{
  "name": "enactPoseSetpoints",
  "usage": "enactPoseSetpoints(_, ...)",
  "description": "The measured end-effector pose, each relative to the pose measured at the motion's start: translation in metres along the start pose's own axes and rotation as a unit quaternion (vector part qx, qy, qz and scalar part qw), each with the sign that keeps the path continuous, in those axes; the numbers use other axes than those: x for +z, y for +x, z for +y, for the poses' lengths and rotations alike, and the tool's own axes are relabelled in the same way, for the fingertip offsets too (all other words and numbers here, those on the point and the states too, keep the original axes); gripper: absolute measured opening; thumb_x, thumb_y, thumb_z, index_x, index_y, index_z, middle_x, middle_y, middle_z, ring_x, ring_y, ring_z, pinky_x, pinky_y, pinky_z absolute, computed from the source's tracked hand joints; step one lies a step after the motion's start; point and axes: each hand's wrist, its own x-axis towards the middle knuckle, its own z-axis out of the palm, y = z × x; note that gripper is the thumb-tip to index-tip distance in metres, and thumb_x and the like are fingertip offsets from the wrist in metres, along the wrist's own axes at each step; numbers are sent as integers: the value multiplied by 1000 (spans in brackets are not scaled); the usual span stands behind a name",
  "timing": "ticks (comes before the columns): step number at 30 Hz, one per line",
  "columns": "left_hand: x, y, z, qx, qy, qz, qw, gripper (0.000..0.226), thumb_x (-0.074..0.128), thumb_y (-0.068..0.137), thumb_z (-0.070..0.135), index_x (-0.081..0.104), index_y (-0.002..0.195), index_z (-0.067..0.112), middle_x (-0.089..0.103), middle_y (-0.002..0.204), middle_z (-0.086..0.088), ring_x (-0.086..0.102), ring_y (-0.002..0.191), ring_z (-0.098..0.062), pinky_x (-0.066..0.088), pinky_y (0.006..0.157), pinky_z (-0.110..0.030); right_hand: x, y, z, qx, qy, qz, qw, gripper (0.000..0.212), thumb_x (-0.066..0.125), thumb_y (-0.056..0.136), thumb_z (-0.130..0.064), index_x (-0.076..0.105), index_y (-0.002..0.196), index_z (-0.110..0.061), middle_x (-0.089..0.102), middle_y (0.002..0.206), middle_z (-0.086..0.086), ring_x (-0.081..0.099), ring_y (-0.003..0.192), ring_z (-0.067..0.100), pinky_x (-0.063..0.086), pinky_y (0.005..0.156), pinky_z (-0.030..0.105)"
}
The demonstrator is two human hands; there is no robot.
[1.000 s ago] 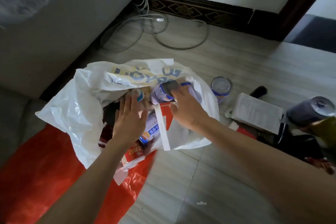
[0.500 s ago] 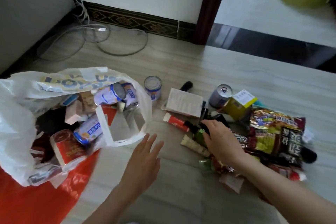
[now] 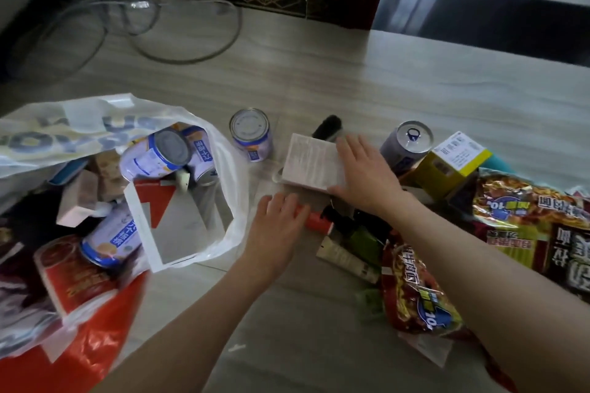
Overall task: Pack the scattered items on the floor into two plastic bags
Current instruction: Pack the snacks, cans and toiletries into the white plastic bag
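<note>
White plastic bag (image 3: 223, 169) lying open at left on floor (image 3: 351, 80), part-filled w/ cans and boxes, over a red bag (image 3: 92, 351).
R hand (image 3: 367, 175) flat on edge of a white box (image 3: 311, 159), fingers (image 3: 346, 145) straight, thumb under near edge, not clenched. L hand (image 3: 274, 226) laid on a red tube (image 3: 316, 222), fingers loosely bent, full grasp: cannot tell. Lone blue-white can (image 3: 252, 134) upright just beside bag mouth. Grey can (image 3: 405, 145), yellow box (image 3: 450, 163), noodle packets (image 3: 526, 220) heaped at right, beside R forearm. Cables (image 3: 143, 19) near skirting at back.
</note>
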Motion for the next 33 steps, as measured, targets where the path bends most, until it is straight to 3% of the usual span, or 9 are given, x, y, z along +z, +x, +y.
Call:
enactPoseSetpoints(4,6,-7,-7,14,-11,45,999,32,42,68,14,68,86,16,65,88,-9,62,82,-31,52,70,-37,10,4,4,-5,-23,2,1000,88,64,76,-46,16,141,-13,25,147,15,25,135,32,27,110,45)
enactPoseSetpoints(7,9,-10,-14,33,-1,27,999,17,71,59,17,68,76,18,64,79,-5,63,81,-26,52,73,-35,5,8,-1,-4,-55,23,998,86,63,74,-51,23,137,-9,38,132,18,38,120,35,34,101,44)
enactPoseSetpoints(10,10,-19,-18,48,-27,-11,998,30,84,44,17,69,71,19,63,68,-1,63,68,-21,54,69,-32,0,3,-12,7,-14,25,1000,82,62,73,-54,30,135,-10,40,127,18,41,115,33,38,97,42)
enactPoseSetpoints(13,5,-42,-20,42,-74,-47,995,36,82,50,13,68,83,17,63,75,-2,63,70,-21,52,61,-31,-8,-13,-21,38,41,42,998,77,64,73,-51,33,133,-13,38,128,16,40,117,31,40,95,42)
enactPoseSetpoints(15,0,-62,-18,9,-135,-70,988,31,67,74,12,61,104,15,59,96,-5,59,87,-24,51,72,-36,-14,-28,-26,50,70,55,995,75,64,74,-51,34,132,-14,37,129,15,38,119,31,39,97,42)
enactPoseSetpoints(20,-22,-116,-12,-119,-276,-26,953,37,48,91,44,53,121,22,58,108,2,60,92,-16,48,81,-29,-26,-73,-41,33,110,37,993,75,60,76,-56,34,136,-17,36,134,12,35,121,26,37,99,38)
enactPoseSetpoints(26,-59,-159,-41,-338,-396,163,838,17,59,87,29,65,91,14,58,72,7,57,71,-17,34,63,-20,-34,-108,-97,-27,193,2,981,71,54,76,-63,41,133,-22,45,131,5,44,118,20,38,99,32)
enactPoseSetpoints(31,-82,-168,-85,-454,-475,193,728,32,43,96,26,53,117,3,56,103,-10,55,100,-27,40,73,-23,-24,-89,-161,-55,229,-40,971,71,51,72,-69,50,126,-23,56,120,3,50,114,21,41,96,33)
enactPoseSetpoints(33,-90,-163,-103,-478,-529,201,672,32,37,98,17,48,119,-4,52,99,-9,54,84,-22,46,56,-11,-21,-75,-190,-65,220,-33,973,66,55,75,-63,49,127,-23,52,124,7,43,121,22,36,96,33)
